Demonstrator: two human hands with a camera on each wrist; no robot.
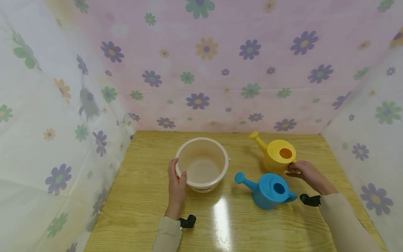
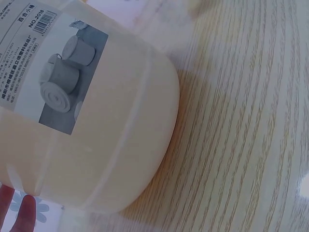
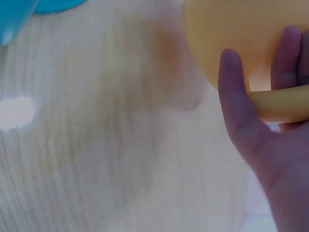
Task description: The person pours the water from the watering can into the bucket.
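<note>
A cream plastic bucket (image 1: 202,164) stands upright in the middle of the wooden table. My left hand (image 1: 177,172) holds its left rim, thumb over the edge. In the left wrist view the bucket (image 2: 111,125) fills the picture with its printed label, and my fingertips (image 2: 21,215) show at the bottom left. A yellow watering can (image 1: 278,155) stands to the right, spout pointing back left. My right hand (image 1: 294,169) grips its handle; the right wrist view shows my thumb (image 3: 236,101) in front of the yellow handle (image 3: 282,104). A blue watering can (image 1: 269,190) stands just in front, untouched.
Flowered curtains (image 1: 201,70) close off the table at the back and on both sides. The wooden tabletop (image 1: 141,210) has bare room at the front left. A glare spot (image 1: 221,210) lies before the bucket. The blue can's edge (image 3: 29,7) shows in the right wrist view.
</note>
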